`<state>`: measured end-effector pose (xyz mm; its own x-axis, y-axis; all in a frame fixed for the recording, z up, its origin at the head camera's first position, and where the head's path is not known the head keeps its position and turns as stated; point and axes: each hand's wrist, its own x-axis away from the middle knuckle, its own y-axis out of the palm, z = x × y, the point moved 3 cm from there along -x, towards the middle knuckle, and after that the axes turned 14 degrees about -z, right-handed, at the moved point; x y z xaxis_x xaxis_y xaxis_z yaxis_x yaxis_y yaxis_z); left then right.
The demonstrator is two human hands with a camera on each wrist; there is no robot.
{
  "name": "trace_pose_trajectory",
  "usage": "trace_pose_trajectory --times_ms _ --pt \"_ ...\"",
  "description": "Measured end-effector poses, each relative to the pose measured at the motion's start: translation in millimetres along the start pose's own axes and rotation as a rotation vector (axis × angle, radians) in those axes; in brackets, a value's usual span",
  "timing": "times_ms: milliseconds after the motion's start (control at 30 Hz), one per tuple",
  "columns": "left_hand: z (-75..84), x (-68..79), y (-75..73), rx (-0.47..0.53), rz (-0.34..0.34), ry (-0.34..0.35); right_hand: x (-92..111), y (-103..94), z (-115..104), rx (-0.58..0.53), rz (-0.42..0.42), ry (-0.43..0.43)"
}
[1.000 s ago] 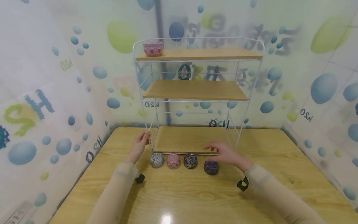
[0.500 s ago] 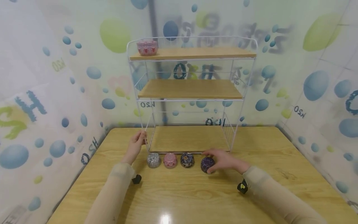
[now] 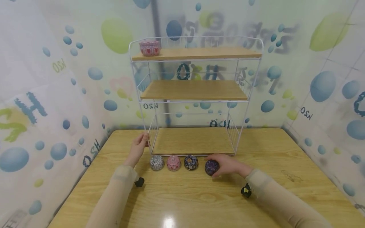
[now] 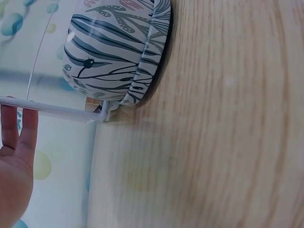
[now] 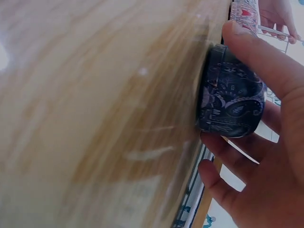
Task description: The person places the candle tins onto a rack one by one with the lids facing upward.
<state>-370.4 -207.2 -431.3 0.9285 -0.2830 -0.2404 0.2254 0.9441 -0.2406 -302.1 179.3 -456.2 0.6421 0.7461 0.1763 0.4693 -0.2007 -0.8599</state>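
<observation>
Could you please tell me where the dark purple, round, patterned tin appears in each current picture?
Head: the dark purple, round, patterned tin is below centre, slightly to the right, gripped by the right hand.
Left wrist: not in the picture.
Right wrist: right of centre, between thumb and fingers.
Shared landmark: the yellowish wooden tabletop, visible in all three.

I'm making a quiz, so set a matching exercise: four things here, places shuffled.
1. left hand
2. purple tin
3. black-and-white tin
4. dark multicoloured tin

A. between a pink tin and the purple tin
B. gripping the rack
C. leftmost in the row
D. held by the right hand

Pairs: 1-B, 2-D, 3-C, 4-A
</observation>
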Motion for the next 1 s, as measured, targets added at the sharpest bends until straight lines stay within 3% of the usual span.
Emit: trace_pose_trajectory --times_ms 167,467,667,1000 --pt "15.7 6.1 3.4 -0.025 -0.018 0.000 0.9 1.1 -1.0 -0.022 -0.006 0.023" --pt "-5.9 -4.0 0.2 -0.006 0.004 0.008 0.9 -1.2 -0.5 0.026 -0.018 0.016" --pt "-6.2 -2.5 0.7 0.010 0.011 0.047 -0.6 -2.1 -0.9 0.051 -0.037 -0.008" --pt "-5.6 -0.3 1.6 0.016 0.027 0.040 -1.2 -4.9 -3.5 0.050 -0.040 0.012"
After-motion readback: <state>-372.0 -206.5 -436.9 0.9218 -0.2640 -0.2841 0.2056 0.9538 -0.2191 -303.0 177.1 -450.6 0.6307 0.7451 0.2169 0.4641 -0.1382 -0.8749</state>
